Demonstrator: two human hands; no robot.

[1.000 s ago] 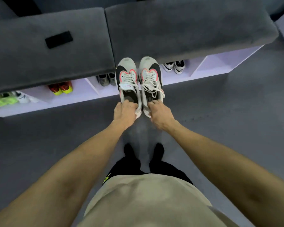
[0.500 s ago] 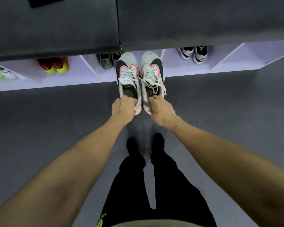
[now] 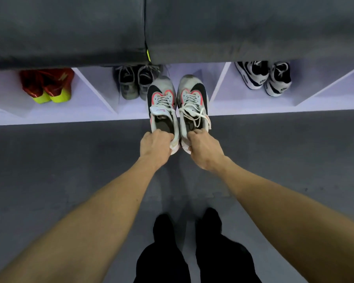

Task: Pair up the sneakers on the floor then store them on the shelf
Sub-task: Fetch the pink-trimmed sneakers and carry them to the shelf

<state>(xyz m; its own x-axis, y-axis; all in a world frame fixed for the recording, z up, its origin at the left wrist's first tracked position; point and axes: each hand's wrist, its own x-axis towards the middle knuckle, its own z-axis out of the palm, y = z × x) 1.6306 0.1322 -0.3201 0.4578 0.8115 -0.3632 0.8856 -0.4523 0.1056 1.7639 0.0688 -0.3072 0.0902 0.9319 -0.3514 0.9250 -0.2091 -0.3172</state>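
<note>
Left hand [image 3: 156,145] and right hand [image 3: 205,149] each grip one sneaker of the pair [image 3: 178,107] by its heel, toes pointing over the shelf's [image 3: 70,117] front edge, aligned side by side for insertion together.

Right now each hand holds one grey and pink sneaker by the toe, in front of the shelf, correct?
Not by the toe. In the head view, the left hand and right hand each hold a sneaker by the heel, toes toward the shelf.
</note>
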